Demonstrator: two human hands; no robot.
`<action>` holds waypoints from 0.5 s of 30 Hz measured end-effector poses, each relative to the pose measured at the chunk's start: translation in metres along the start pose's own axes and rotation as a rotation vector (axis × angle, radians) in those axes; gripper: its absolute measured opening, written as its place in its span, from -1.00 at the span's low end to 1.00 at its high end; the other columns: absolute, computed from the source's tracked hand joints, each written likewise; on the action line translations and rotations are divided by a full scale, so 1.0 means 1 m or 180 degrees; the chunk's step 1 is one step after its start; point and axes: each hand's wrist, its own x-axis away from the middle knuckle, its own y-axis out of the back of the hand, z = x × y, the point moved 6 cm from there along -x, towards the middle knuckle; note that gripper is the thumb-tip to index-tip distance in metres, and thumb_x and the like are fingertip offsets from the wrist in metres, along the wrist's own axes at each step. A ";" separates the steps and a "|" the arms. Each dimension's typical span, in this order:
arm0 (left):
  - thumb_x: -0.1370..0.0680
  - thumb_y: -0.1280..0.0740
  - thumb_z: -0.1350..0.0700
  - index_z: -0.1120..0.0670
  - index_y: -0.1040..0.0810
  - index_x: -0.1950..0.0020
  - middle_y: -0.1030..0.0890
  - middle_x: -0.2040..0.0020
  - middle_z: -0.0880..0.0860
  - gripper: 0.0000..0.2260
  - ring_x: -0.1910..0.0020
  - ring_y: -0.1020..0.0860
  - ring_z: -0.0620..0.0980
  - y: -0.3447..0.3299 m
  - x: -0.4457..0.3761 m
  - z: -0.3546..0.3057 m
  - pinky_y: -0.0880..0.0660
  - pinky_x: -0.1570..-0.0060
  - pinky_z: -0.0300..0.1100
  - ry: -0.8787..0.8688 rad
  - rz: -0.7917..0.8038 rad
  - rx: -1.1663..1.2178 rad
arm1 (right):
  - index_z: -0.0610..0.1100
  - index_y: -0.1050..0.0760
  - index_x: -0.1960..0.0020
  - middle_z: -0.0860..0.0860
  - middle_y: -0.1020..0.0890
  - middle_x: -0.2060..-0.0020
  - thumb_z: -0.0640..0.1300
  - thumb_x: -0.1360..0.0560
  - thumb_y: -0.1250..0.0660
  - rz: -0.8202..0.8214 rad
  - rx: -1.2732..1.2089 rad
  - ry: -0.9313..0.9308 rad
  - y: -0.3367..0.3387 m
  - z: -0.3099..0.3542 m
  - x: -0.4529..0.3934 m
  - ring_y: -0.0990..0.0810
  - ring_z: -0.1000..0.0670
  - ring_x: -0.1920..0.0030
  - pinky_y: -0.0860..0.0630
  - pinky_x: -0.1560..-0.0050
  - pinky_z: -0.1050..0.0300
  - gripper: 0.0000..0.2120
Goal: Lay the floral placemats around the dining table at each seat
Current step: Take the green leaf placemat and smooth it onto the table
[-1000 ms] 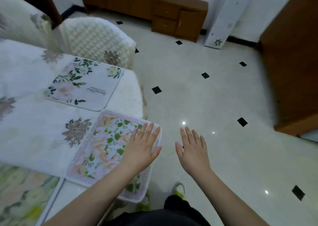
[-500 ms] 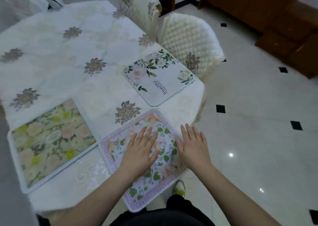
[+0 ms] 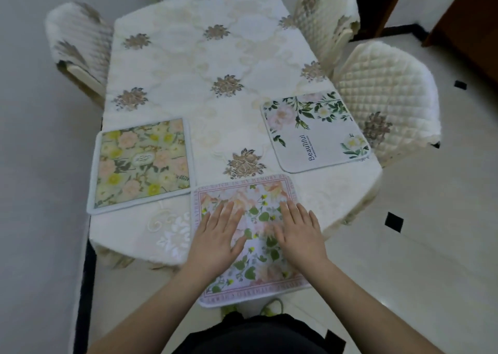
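Both forearms reach forward from the near edge, palms down. The left hand and right hand lie flat and side by side on the pink-bordered mat, fingers spread and straight, gripping nothing. That mat's near edge overhangs the worktop, which is draped in a white cloth. Touching its far left corner lies the yellow-flowered mat. Farther right sits the white mat printed "Beautiful", next to a quilted chair. More padded chairs ring the far end.
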 end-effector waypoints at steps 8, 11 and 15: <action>-0.59 0.17 -0.30 -0.10 0.07 -0.64 0.04 -0.64 0.01 -0.36 -0.61 0.09 0.04 -0.010 0.017 0.025 0.21 -0.53 -0.01 0.0085 0.0083 0.0026 | -0.08 -0.13 -0.59 -0.06 -0.18 -0.57 0.22 -0.55 0.24 -0.0053 0.0196 0.0265 -0.030 0.035 0.003 -0.09 -0.10 -0.58 0.09 -0.54 -0.04 -0.30; -0.60 0.06 -0.27 -0.06 -0.06 -0.63 -0.13 -0.62 0.04 -0.38 -0.59 -0.10 0.08 -0.017 0.026 0.036 0.04 -0.54 0.03 0.0130 0.0008 -0.0013 | -0.07 -0.13 -0.59 -0.07 -0.18 -0.57 0.21 -0.55 0.21 -0.0071 0.0291 0.0292 -0.036 0.048 0.001 -0.10 -0.12 -0.58 0.03 -0.54 -0.10 -0.31; -0.59 0.06 -0.25 -0.04 -0.10 -0.62 -0.12 -0.61 0.04 -0.38 -0.59 -0.10 0.08 -0.028 0.031 0.046 -0.08 -0.51 0.08 0.0189 0.0107 0.0061 | -0.08 -0.18 -0.57 -0.06 -0.21 -0.56 0.20 -0.57 0.14 -0.0050 0.0405 0.0377 -0.043 0.061 -0.002 -0.14 -0.14 -0.56 0.03 -0.50 -0.09 -0.34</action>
